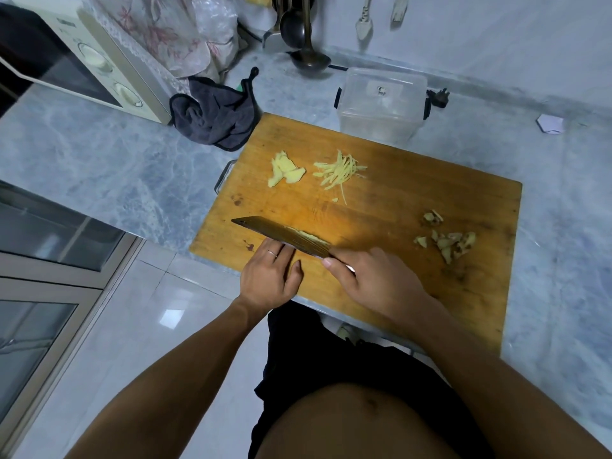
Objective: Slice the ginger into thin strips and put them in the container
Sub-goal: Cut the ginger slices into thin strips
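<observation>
Cleaver on the cutting board, ginger half cut

The right hand [371,276] grips the cleaver [281,234], pale ginger on its blade; the left hand [270,274] lies beside the blade, fingers straight. On the wooden cutting board [397,207] lie ginger slices [285,168], ginger strips [339,172] and peel scraps [447,240] (well apart). The clear container [382,104] stands behind the board.

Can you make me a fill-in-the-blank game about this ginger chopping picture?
1. The right hand grips the ____.
2. The thin ginger strips lie on the wooden ____.
3. The clear container stands behind the board and its lid is ____.
4. The dark cloth lies beside the ____ oven.

Missing words: cleaver; cutting board; on; microwave
</observation>
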`<action>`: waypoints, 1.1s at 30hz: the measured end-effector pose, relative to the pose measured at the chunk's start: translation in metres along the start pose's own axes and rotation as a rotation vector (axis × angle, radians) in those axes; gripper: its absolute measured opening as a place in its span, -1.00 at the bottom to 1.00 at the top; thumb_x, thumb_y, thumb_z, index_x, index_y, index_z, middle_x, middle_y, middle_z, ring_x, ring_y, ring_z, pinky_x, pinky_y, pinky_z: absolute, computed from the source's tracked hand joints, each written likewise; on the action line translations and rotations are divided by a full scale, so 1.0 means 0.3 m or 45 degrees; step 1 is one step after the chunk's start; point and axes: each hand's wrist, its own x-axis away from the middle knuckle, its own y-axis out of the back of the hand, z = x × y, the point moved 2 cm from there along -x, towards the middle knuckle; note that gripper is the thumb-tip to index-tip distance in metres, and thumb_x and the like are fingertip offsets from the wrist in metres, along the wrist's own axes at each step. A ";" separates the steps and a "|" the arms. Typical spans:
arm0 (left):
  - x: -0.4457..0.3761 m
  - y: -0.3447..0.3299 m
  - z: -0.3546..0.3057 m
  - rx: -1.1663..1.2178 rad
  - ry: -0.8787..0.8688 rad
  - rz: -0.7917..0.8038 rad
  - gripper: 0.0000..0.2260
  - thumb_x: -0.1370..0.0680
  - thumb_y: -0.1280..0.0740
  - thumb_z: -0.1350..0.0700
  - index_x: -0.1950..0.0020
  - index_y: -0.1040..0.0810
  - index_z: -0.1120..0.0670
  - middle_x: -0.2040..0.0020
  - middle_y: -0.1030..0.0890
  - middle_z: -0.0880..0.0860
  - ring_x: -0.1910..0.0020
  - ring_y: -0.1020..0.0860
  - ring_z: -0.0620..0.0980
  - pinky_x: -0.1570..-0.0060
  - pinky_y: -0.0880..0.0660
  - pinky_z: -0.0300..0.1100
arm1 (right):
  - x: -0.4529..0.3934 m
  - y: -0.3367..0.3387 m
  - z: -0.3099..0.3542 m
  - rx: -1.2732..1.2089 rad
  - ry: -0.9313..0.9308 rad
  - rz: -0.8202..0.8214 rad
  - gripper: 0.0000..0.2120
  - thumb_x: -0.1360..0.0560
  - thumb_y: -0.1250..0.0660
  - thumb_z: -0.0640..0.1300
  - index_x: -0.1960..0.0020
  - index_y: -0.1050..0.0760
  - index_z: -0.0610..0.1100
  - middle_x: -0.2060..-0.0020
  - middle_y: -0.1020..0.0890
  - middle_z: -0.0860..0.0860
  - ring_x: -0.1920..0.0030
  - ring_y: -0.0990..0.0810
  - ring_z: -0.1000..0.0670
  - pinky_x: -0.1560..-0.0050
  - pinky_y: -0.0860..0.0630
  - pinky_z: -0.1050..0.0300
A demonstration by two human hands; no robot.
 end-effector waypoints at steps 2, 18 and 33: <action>-0.001 0.001 0.000 -0.005 -0.003 -0.012 -0.66 -0.55 -0.23 0.08 -0.24 -0.57 0.21 -0.11 -0.58 0.18 -0.11 -0.53 0.21 0.05 -0.51 -0.03 | 0.007 0.007 -0.002 -0.014 0.006 -0.018 -0.50 -0.62 0.06 0.29 -0.08 -0.51 -0.02 0.28 -0.56 -0.02 0.21 -0.56 -0.18 0.30 -0.43 0.02; -0.002 0.008 -0.013 -0.018 0.007 -0.041 -0.70 -0.52 -0.26 0.12 -0.18 -0.60 0.21 -0.05 -0.60 0.18 -0.06 -0.52 0.18 0.08 -0.48 -0.07 | -0.002 0.011 -0.015 -0.087 0.028 0.012 -0.54 -0.64 -0.06 0.23 -0.09 -0.57 -0.07 0.28 -0.62 -0.02 0.21 -0.61 -0.13 0.30 -0.46 0.05; -0.010 0.005 -0.015 -0.033 0.037 -0.059 -0.70 -0.50 -0.26 0.07 -0.10 -0.64 0.20 0.01 -0.62 0.18 0.01 -0.53 0.18 0.10 -0.46 -0.09 | 0.003 -0.023 -0.008 -0.054 0.038 -0.018 -0.53 -0.65 -0.09 0.17 -0.39 -0.50 -0.07 -0.04 -0.68 -0.12 -0.05 -0.60 -0.20 0.10 -0.45 0.02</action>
